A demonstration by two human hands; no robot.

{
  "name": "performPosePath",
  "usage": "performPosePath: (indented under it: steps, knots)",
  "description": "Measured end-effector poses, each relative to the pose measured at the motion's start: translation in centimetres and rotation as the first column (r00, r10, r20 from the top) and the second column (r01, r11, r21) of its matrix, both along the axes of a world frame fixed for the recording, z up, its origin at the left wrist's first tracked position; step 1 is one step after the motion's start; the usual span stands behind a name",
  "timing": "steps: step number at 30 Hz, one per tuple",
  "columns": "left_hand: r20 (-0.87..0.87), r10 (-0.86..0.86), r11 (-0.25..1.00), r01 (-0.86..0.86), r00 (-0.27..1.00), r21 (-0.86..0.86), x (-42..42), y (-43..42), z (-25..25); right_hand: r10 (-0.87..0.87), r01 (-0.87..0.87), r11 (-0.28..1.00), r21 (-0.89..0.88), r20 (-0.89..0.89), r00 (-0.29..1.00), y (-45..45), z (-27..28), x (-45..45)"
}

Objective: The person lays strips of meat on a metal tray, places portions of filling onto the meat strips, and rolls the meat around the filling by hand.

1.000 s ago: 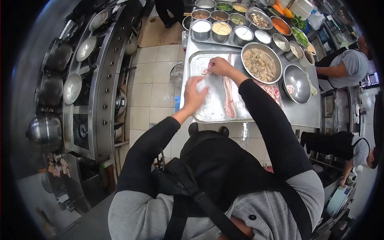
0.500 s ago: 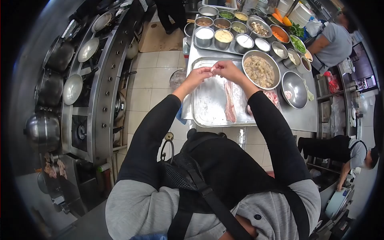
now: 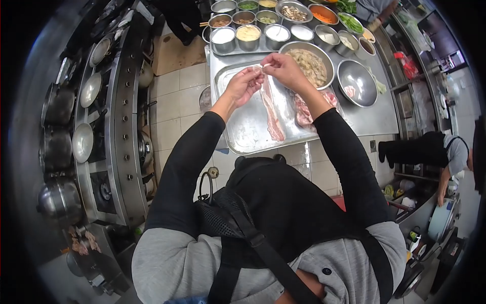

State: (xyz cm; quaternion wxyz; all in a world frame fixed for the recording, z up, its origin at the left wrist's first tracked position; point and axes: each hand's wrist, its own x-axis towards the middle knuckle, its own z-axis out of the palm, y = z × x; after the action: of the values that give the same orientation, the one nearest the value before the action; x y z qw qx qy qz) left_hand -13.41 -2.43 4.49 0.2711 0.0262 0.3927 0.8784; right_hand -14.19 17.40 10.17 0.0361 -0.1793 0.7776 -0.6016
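Observation:
Over the upper part of a metal tray, my left hand and my right hand meet at the fingertips. Between them is a small pale piece, too small to make out clearly; fingers of both hands are pinched on it. A long strip of streaky raw meat lies lengthwise on the tray below my hands. More red and white meat lies at the tray's right side, partly under my right forearm. Behind that forearm stands a bowl of pale raw pieces in liquid.
A steel bowl with a small meat piece stands at the right. Several ingredient tins line the back. A stove with pans is at the left. A co-worker stands at the right; another person's dark legs show at the top.
My left hand has come up to my right hand, and the fingertips now meet around the small pale piece. The view has shifted, moving the table left and up in the picture.

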Motion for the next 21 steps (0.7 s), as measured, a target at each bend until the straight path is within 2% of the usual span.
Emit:
performPosePath:
  steps: [1, 4, 5, 7, 8, 9, 10, 11, 12, 13, 14, 15, 16, 18, 20, 21]
  knots:
    - [0.056, 0.058, 0.998, -0.058, 0.997, -0.001, -0.1, 0.3, -0.3, -0.070, 0.070, 0.996, -0.057, -0.004, 0.998, 0.3, -0.4, 0.5]
    - [0.042, 0.095, 0.953, -0.079, 0.995, -0.291, 0.0, 0.4, -1.1, -0.228, 0.221, 0.971, 0.096, 0.066, 0.971, 1.6, -2.8, 3.1]
    - [0.038, 0.092, 0.924, -0.071, 0.995, -0.375, 0.2, 0.6, -1.3, -0.288, 0.284, 0.956, 0.078, 0.040, 0.957, 1.5, -4.3, 4.6]
    - [-0.047, 0.016, 0.823, -0.040, 0.999, -0.566, 0.0, 1.1, -2.4, -0.353, 0.338, 0.928, 0.158, 0.083, 0.932, 0.8, -6.9, 7.4]
    - [-0.084, -0.034, 0.757, -0.029, 0.996, -0.652, -0.3, 1.5, -3.2, -0.389, 0.365, 0.910, 0.199, 0.102, 0.915, 0.5, -8.0, 8.3]
    - [-0.229, -0.147, 0.666, -0.074, 0.962, -0.742, -1.2, 1.4, -5.8, -0.389, 0.367, 0.895, 0.254, 0.044, 0.920, 0.0, -8.9, 9.0]
    - [-0.382, -0.208, 0.507, -0.234, 0.900, -0.829, -1.3, 1.5, -6.3, -0.390, 0.375, 0.874, 0.310, -0.014, 0.921, -0.6, -9.7, 9.5]
    - [-0.510, -0.302, 0.347, -0.405, 0.805, -0.846, -1.6, 2.0, -6.9, -0.394, 0.392, 0.844, 0.367, -0.073, 0.916, -1.0, -10.4, 9.8]
    - [-0.601, -0.417, 0.204, -0.574, 0.682, -0.793, -1.7, 2.8, -7.4, -0.319, 0.341, 0.844, 0.413, -0.125, 0.940, -0.9, -11.5, 9.9]
    - [-0.641, -0.419, 0.168, -0.639, 0.643, -0.751, -1.6, 3.1, -6.8, -0.238, 0.291, 0.837, 0.463, -0.171, 0.956, -1.1, -10.5, 10.0]
    - [-0.659, -0.410, 0.115, -0.681, 0.631, -0.723, -1.6, 3.7, -6.2, -0.242, 0.234, 0.793, 0.563, -0.062, 0.968, -1.1, -9.5, 10.9]
    - [-0.719, -0.374, 0.198, -0.707, 0.585, -0.679, -2.2, 3.7, -6.8, -0.200, 0.183, 0.773, 0.608, -0.039, 0.979, -1.1, -8.8, 11.5]
    - [-0.707, -0.320, 0.244, -0.667, 0.630, -0.704, -2.5, 3.7, -6.6, -0.156, 0.128, 0.751, 0.648, -0.014, 0.988, -0.6, -8.3, 12.2]
    - [-0.641, -0.384, 0.210, -0.613, 0.665, -0.762, -3.1, 3.0, -7.3, -0.117, 0.108, 0.799, 0.592, -0.023, 0.993, 0.6, -6.6, 14.7]
    - [-0.617, -0.399, 0.251, -0.566, 0.679, -0.785, -2.2, 2.5, -5.9, -0.078, 0.067, 0.866, 0.495, 0.003, 0.997, 2.1, -5.6, 14.5]
    - [-0.612, -0.445, 0.206, -0.591, 0.653, -0.780, -2.0, 2.2, -5.9, -0.067, 0.044, 0.901, 0.431, 0.038, 0.997, 3.6, -5.3, 13.6]
